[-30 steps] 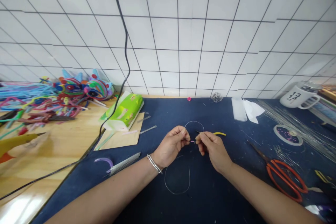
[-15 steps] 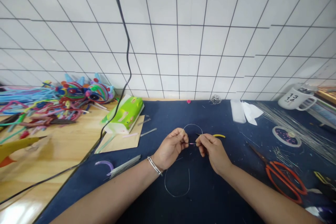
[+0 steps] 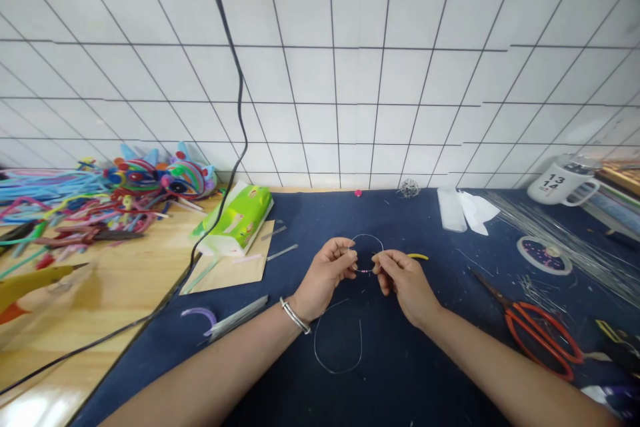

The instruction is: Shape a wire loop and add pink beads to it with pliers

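Between my two hands is a thin wire loop (image 3: 367, 235), roughly round, with a few tiny pink beads (image 3: 365, 271) on its lower side. My left hand (image 3: 327, 275) pinches the loop's left side between thumb and fingers; a silver bangle (image 3: 295, 315) circles that wrist. On the right side, my right hand (image 3: 403, 280) pinches the same loop. A curved loose wire (image 3: 337, 372) lies on the dark blue cloth (image 3: 390, 373) below my hands. Just behind my right hand, a yellow handle (image 3: 418, 256) shows in part.
Orange-handled scissors (image 3: 543, 337), a round bead dish (image 3: 544, 255), many straight wires (image 3: 575, 247) and a white mug (image 3: 560, 183) are at the right. A green tissue pack (image 3: 243, 220), wire bundle (image 3: 237, 318), black cable (image 3: 241, 107) and yellow glue gun (image 3: 35, 283) are at the left.
The fingers of my left hand have shifted up a little along the loop, and the loop looks rounder. The whole view has moved slightly.
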`<state>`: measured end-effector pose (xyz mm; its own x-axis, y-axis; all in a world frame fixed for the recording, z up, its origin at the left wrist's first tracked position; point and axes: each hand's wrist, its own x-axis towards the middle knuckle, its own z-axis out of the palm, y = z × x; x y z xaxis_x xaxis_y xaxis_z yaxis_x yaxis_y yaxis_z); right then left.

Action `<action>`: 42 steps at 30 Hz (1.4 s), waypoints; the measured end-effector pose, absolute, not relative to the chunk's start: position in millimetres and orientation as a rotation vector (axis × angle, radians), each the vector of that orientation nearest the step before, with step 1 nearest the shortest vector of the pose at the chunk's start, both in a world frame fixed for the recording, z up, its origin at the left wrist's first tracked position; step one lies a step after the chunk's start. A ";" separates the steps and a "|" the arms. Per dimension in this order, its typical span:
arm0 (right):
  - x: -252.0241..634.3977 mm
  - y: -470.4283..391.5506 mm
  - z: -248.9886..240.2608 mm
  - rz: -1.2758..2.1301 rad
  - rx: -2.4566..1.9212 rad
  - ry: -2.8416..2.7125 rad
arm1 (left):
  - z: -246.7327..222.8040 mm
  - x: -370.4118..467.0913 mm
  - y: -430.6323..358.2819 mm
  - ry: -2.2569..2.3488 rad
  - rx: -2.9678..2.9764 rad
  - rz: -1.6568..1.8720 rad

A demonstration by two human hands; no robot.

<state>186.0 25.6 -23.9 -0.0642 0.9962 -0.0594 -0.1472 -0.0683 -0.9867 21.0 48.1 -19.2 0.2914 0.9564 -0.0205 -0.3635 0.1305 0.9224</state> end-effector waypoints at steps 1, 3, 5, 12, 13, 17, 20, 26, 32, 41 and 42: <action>185.7 25.6 -24.2 1.367 -1.118 -1.117 | -19.1 21.2 48.2 0.800 1.050 1.120; 185.3 25.5 -24.8 1.360 -1.127 -1.131 | -19.6 21.5 48.6 0.881 1.154 1.136; 185.1 25.1 -25.6 1.341 -1.137 -1.136 | -20.8 21.5 49.2 0.933 1.219 1.137; 184.9 24.4 -27.3 1.288 -1.168 -1.143 | -22.2 21.6 49.0 1.023 1.321 1.099; 184.9 24.5 -27.2 1.285 -1.172 -1.145 | -22.3 21.7 49.1 1.047 1.349 1.081; 185.1 25.6 -26.0 1.301 -1.188 -1.167 | -23.3 19.4 52.5 1.127 1.466 1.006; 185.7 26.7 -24.9 1.339 -1.199 -1.191 | -22.1 10.9 60.8 1.150 1.532 0.949; 187.3 28.2 -25.4 1.362 -1.215 -1.202 | -7.2 -23.5 84.8 1.191 1.807 0.783; 185.2 28.4 -27.1 1.319 -1.243 -1.246 | 7.8 -46.4 95.1 1.191 2.137 0.773; 188.3 30.4 -26.9 0.489 -1.274 -2.019 | 0.5 -37.8 92.7 0.795 2.323 0.631; 188.5 31.1 -27.6 0.394 -1.263 -2.110 | -0.5 -38.2 93.4 0.784 2.328 0.608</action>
